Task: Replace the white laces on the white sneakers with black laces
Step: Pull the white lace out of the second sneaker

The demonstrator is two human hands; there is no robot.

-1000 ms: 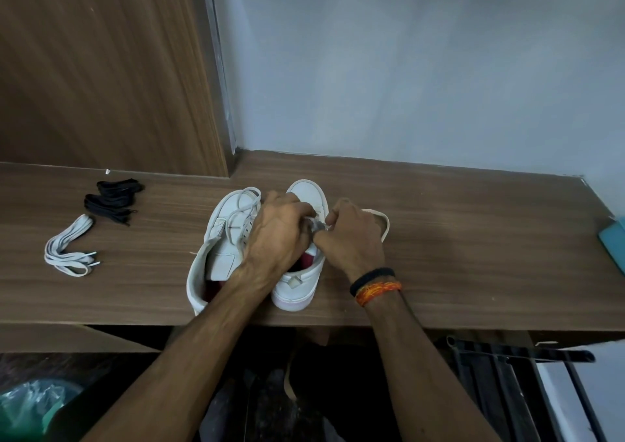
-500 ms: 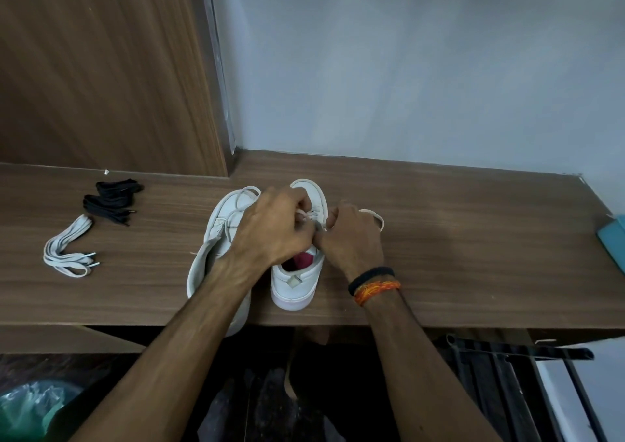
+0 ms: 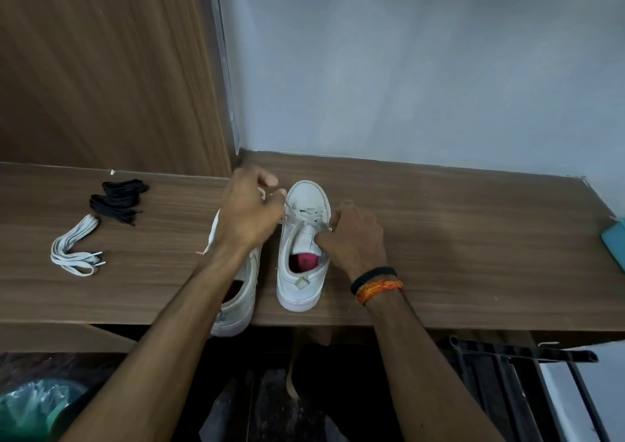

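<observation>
Reaching in from the near edge of the desk (image 3: pixel 439 238), both forearms angle toward the right sneaker (image 3: pixel 302 238), which serves as the landmark for everything else. That shoe stands upright on its sole, its long axis running from near edge to wall, toe pointing at the wall and heel toward the person, the reddish insole showing through the opening.

The left hand (image 3: pixel 250 211) is raised over the far-left side of the sneaker, knuckles up, fingers curled together and pinching a strand of the white lace (image 3: pixel 304 213) that runs taut across to the eyelets. The right hand (image 3: pixel 355 235) sits against the sneaker's right side by the tongue, wrist bent inward, fingers curled on the lace at the eyelets — whether the thumb also presses the tongue cannot be told. A black band and an orange thread (image 3: pixel 378 286) circle that wrist.

Just left of the landmark shoe lies the other sneaker (image 3: pixel 236 306), mostly hidden under the left forearm, heel overhanging the near edge, pointing the same way. Well to the left rest a loose bundle of white laces (image 3: pixel 76 252) and, beyond it toward the wooden panel, the black laces (image 3: pixel 118 201).
</observation>
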